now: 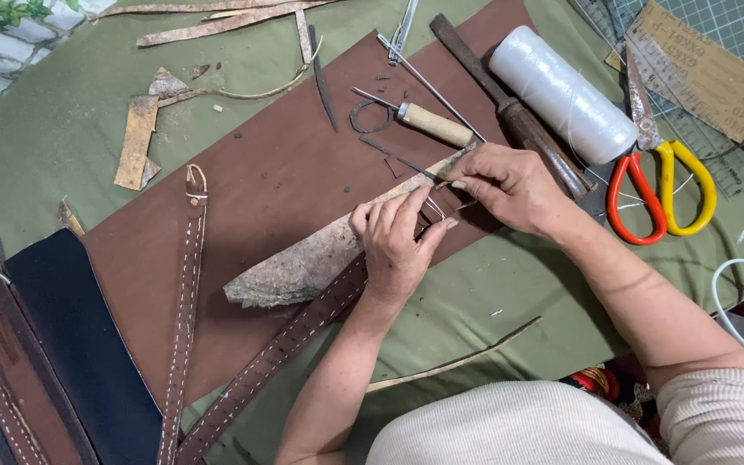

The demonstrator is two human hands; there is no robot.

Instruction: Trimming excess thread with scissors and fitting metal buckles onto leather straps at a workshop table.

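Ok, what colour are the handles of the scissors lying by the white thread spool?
One handle is orange-red, the other yellow, on the scissors; head view.

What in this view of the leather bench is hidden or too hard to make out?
- Head view: what the right hand pinches is too thin to identify; the fingers cover it.
- The left hand hides the upper end of the stitched brown strap.
- The rough mottled piece is partly under that hand.
- The scissors blades overlap cardboard, so their tips are unclear.
- The dark blue leather is cut off by the bottom edge.
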